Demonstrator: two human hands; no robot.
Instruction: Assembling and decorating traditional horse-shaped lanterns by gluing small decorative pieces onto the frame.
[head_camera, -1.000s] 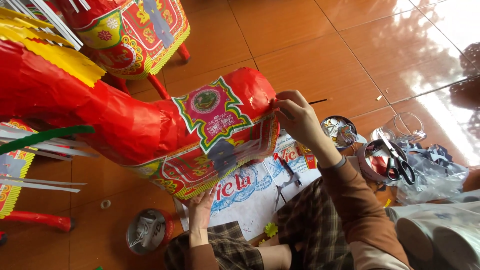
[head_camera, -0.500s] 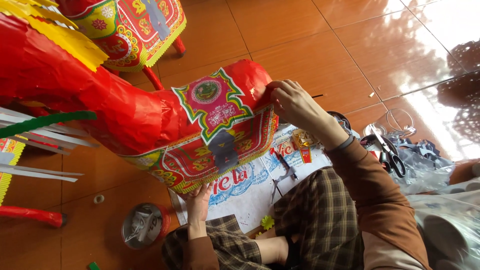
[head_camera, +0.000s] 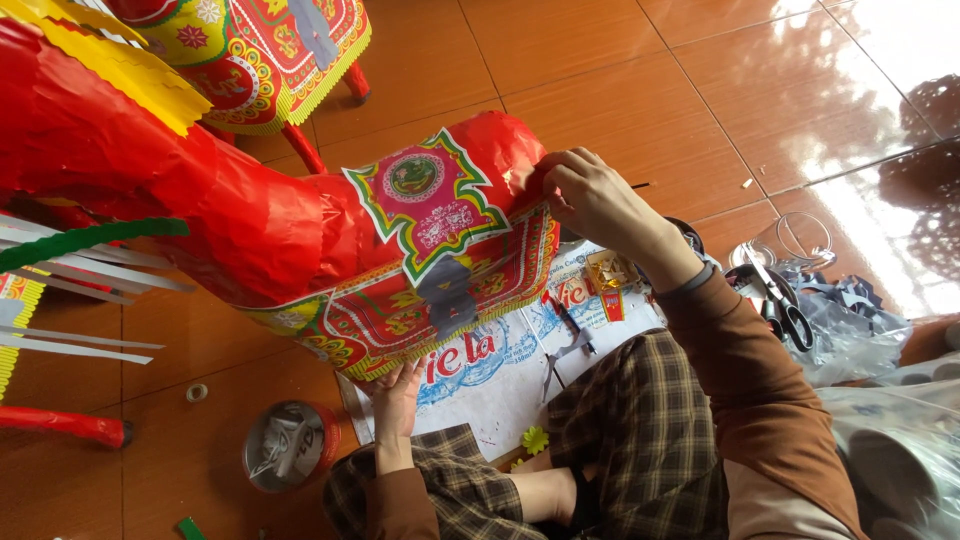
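Red paper covers the big horse-shaped figure (head_camera: 250, 220) that fills the left and middle of the head view, its rounded rump toward the person. A saddle cloth of printed paper in red, green and yellow (head_camera: 430, 200) lies over its back, and a fringed patterned skirt panel (head_camera: 440, 300) hangs below that along the flank.

The right hand (head_camera: 595, 195) rests on the top rear of the rump, fingers curled and pressed down against the red paper at the edge of the saddle cloth; fingertips look drawn together there, though whether they pinch anything cannot be told. The left hand (head_camera: 397, 395) reaches up from below, fingers spread, touching the lower fringe of the skirt panel.

Under the figure a white printed plastic sheet (head_camera: 490, 370) lies on the brown tiled floor (head_camera: 600, 60). A round tin with a red side (head_camera: 285, 445) stands near the left hand. Black-handled scissors (head_camera: 785, 305) lie on crumpled clear plastic to the right, just beside a clear glass jar (head_camera: 795, 240). A small yellow paper flower (head_camera: 536, 439) sits by the person's checked trouser leg. A second decorated figure on red legs (head_camera: 270, 60) stands behind, at the top left.
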